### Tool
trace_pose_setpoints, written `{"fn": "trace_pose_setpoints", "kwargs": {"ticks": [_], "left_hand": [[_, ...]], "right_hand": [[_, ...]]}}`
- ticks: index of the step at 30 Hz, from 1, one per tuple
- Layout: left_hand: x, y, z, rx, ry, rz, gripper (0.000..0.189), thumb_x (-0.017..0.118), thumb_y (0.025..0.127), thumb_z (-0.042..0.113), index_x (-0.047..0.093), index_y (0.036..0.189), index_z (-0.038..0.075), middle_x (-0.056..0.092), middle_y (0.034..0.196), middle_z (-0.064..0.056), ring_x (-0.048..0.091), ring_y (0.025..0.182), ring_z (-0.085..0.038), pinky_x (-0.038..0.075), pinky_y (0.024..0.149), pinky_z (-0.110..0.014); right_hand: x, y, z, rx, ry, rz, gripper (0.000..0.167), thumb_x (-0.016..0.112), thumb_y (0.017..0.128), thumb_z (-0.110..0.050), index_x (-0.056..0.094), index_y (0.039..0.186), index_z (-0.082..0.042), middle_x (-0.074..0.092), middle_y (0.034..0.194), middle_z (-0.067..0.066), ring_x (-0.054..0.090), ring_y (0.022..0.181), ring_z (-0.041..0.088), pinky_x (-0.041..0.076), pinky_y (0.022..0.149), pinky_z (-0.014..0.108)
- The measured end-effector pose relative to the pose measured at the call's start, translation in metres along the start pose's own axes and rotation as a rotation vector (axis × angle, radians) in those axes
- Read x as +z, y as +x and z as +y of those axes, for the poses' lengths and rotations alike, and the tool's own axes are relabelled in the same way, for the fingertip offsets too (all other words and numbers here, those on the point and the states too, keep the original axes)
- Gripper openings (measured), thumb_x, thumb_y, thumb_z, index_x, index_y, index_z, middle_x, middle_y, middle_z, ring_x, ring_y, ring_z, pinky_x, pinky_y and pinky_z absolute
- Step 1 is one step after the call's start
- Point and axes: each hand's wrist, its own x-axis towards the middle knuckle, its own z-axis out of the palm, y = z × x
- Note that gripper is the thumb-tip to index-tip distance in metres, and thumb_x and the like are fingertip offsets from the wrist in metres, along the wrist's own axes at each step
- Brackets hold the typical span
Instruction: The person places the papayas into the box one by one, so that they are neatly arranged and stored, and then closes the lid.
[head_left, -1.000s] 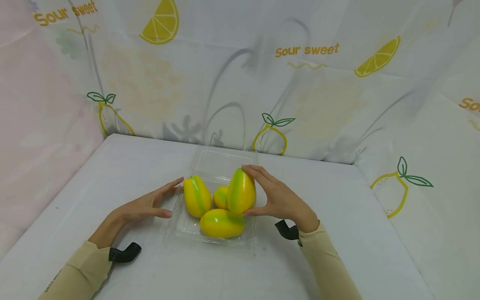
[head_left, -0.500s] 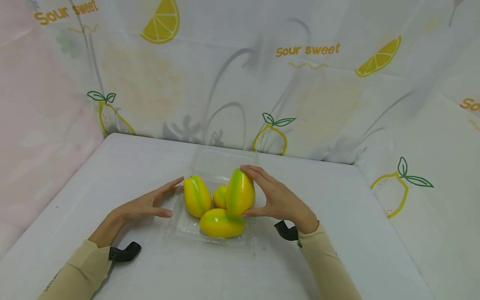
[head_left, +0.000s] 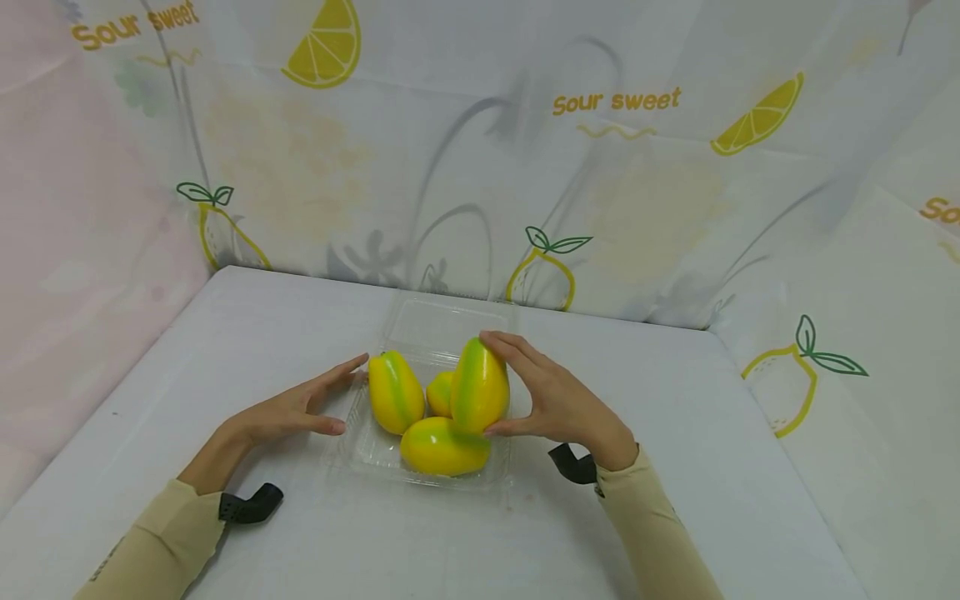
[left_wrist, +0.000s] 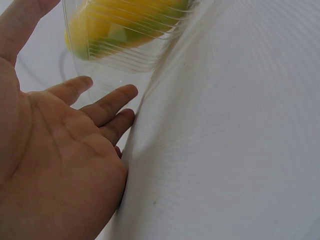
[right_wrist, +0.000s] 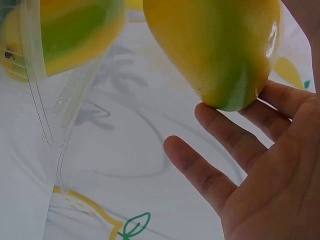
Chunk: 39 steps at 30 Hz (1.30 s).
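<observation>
Three fruits (head_left: pixel 395 393) sat in the box (head_left: pixel 372 457) between your hands; your right hand (head_left: pixel 561 402) pinched a fourth fruit (head_left: pixel 481 385), not let go yet. Your left hand (head_left: pixel 288 412) was spread, the lid (head_left: pixel 450 322) not down.

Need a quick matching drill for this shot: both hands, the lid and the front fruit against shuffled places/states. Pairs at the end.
1. left hand
2. right hand
3. lid
4. front fruit

A. open, on the far side of the box
B. pinching a fruit
C. lying crosswise in the box
D. beside the box, holding nothing

Pairs: 1-D, 2-B, 3-A, 4-C
</observation>
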Motion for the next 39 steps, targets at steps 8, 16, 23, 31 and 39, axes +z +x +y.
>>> {"fn": "trace_pose_setpoints", "kwargs": {"ticks": [8, 16, 23, 31, 39], "left_hand": [[0.0000, -0.0002, 0.0004, 0.001, -0.001, -0.001, 0.095, 0.070, 0.085, 0.021, 0.011, 0.159, 0.027, 0.006, 0.164, -0.020, 0.002, 0.149, -0.046, -0.002, 0.107, -0.077], [-0.0002, 0.0001, -0.0008, -0.002, 0.003, 0.001, 0.095, 0.070, 0.085, 0.022, 0.011, 0.158, 0.028, 0.006, 0.164, -0.020, 0.002, 0.149, -0.046, -0.002, 0.107, -0.077], [-0.0003, 0.0000, -0.0008, 0.001, 0.002, -0.001, 0.095, 0.070, 0.084, 0.021, 0.011, 0.158, 0.028, 0.007, 0.164, -0.020, 0.002, 0.149, -0.046, -0.002, 0.107, -0.077], [-0.0005, 0.0000, -0.0016, 0.005, 0.000, -0.005, 0.094, 0.070, 0.086, 0.021, 0.011, 0.158, 0.029, 0.006, 0.164, -0.020, 0.001, 0.149, -0.046, -0.002, 0.108, -0.077], [-0.0011, 0.0001, -0.0015, 0.004, -0.011, -0.010, 0.094, 0.070, 0.086, 0.021, 0.011, 0.158, 0.028, 0.006, 0.164, -0.020, 0.001, 0.149, -0.046, -0.002, 0.107, -0.077]], "right_hand": [[-0.0001, -0.0005, -0.0003, -0.003, -0.011, 0.006, 0.107, 0.084, 0.072, -0.047, 0.022, 0.156, -0.022, 0.031, 0.157, -0.003, 0.042, 0.138, 0.018, 0.041, 0.111, 0.041], [-0.0001, -0.0003, -0.0033, -0.019, -0.018, 0.009, 0.107, 0.084, 0.072, -0.046, 0.023, 0.156, -0.019, 0.032, 0.157, -0.001, 0.043, 0.138, 0.019, 0.042, 0.110, 0.042], [-0.0002, -0.0002, -0.0064, -0.029, -0.030, 0.011, 0.107, 0.084, 0.071, -0.046, 0.024, 0.155, -0.018, 0.033, 0.157, -0.001, 0.043, 0.138, 0.019, 0.042, 0.110, 0.043], [-0.0003, 0.0004, -0.0086, -0.045, -0.036, 0.017, 0.108, 0.084, 0.071, -0.047, 0.024, 0.155, -0.018, 0.032, 0.157, -0.002, 0.042, 0.139, 0.017, 0.041, 0.111, 0.041], [0.0028, 0.0008, -0.0087, -0.049, -0.035, 0.018, 0.108, 0.083, 0.071, -0.049, 0.023, 0.156, -0.019, 0.031, 0.158, -0.003, 0.042, 0.139, 0.016, 0.041, 0.111, 0.042]]}}
